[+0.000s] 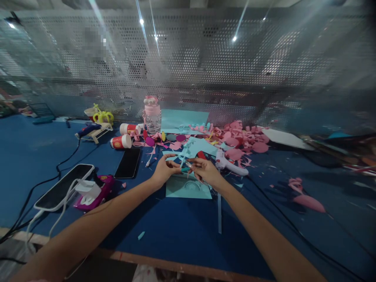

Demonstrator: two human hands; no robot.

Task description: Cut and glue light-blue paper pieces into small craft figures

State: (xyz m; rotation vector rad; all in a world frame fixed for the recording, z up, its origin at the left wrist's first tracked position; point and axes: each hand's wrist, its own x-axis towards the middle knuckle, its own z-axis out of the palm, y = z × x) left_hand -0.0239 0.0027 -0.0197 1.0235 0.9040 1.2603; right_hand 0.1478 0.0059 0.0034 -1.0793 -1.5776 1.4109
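Observation:
My left hand [165, 171] is closed, thumb and fingers pinching a narrow light-blue cut piece [182, 161]. Close against it on the right, my right hand [207, 172] is also closed, its fingertips meeting at the same piece. What sits between the right fingers is too small to make out; a teal bit shows between the hands. Beneath them lies a light-blue sheet [188, 191] with curved outlines on it. More light-blue cut-outs [202, 145] lie just beyond the fingers. A white glue gun [232, 166] rests right of my right hand.
Pink scraps [235, 137] are heaped behind on the right. A pink-lidded bottle [152, 117], paper cups [121, 141] and a black phone [127, 163] stand or lie left. Nearer are a white-framed device [66, 186] and a magenta tissue holder [98, 196]. A clear ruler-like strip [219, 213] lies in front.

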